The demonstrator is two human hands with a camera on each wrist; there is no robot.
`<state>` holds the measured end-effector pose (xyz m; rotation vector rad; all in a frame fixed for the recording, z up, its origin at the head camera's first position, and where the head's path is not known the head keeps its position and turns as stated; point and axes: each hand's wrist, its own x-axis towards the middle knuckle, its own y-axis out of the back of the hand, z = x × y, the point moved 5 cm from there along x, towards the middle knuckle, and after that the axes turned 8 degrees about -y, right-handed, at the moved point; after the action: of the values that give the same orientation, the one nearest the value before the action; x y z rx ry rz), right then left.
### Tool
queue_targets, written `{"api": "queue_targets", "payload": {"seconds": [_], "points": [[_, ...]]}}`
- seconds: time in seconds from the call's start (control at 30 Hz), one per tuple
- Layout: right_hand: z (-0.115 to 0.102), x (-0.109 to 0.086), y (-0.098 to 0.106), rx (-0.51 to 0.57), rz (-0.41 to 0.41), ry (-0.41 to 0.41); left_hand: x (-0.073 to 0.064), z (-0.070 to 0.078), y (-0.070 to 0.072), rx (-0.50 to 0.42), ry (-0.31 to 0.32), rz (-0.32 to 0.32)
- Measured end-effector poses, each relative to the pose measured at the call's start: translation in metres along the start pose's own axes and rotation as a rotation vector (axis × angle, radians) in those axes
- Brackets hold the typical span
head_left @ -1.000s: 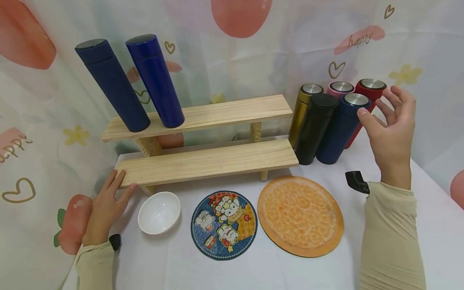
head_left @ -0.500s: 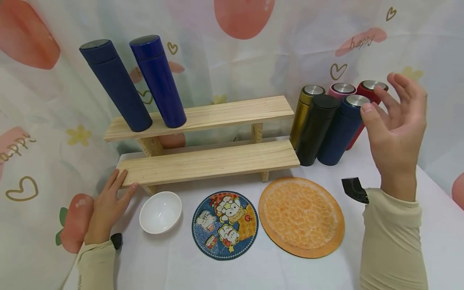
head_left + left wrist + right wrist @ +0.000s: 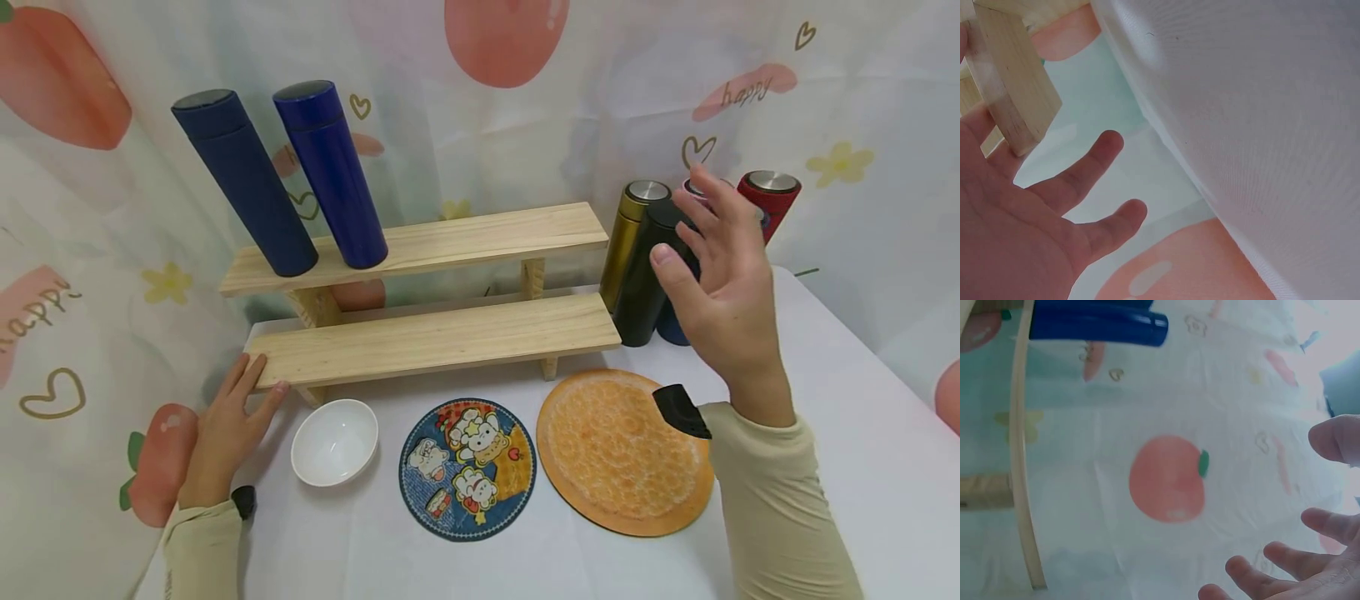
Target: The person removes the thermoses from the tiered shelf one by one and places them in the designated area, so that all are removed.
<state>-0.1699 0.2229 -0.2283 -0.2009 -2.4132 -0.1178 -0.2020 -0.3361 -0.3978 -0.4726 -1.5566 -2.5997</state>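
Note:
In the head view my left hand [image 3: 228, 433] touches the left end of the lower board of a two-tier wooden shelf [image 3: 442, 337], its fingertips at the board's end and its thumb by the front edge. Two straight fingers [image 3: 1082, 178] stick out past the wood in the left wrist view. My right hand [image 3: 723, 292] is raised, fingers spread and holding nothing. It overlaps a black flask [image 3: 636, 292] and hides most of a dark blue flask [image 3: 672, 327]. Two blue flasks, one matte [image 3: 251, 187] and one glossy [image 3: 335, 179], stand on the upper board's left part.
A gold flask [image 3: 626, 237], a partly hidden pink one and a red flask [image 3: 771, 200] stand right of the shelf. In front lie a white bowl [image 3: 335, 443], a cartoon mat [image 3: 468, 469] and an orange-brown round mat [image 3: 622, 458]. A patterned cloth [image 3: 495, 133] hangs behind.
My right hand, beside the flasks at the right before, has moved left and now passes in front of them. The left hand stays at the shelf end.

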Motion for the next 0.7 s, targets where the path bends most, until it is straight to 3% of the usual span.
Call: {"api": "queue_targets", "payload": {"seconds": [0.13,0.3,0.7], "points": [[0.004,-0.003,-0.025,-0.116,-0.110,0.013,0.000,-0.002,-0.001,-0.011,0.012,-0.013],[0.015,-0.006,-0.054,-0.187,-0.218,0.052,0.000,-0.004,-0.002,-0.008,0.009,-0.008],[0.029,-0.007,-0.135,-0.206,-0.394,-0.009,0.000,-0.005,-0.001,0.000,0.006,-0.003]]}}
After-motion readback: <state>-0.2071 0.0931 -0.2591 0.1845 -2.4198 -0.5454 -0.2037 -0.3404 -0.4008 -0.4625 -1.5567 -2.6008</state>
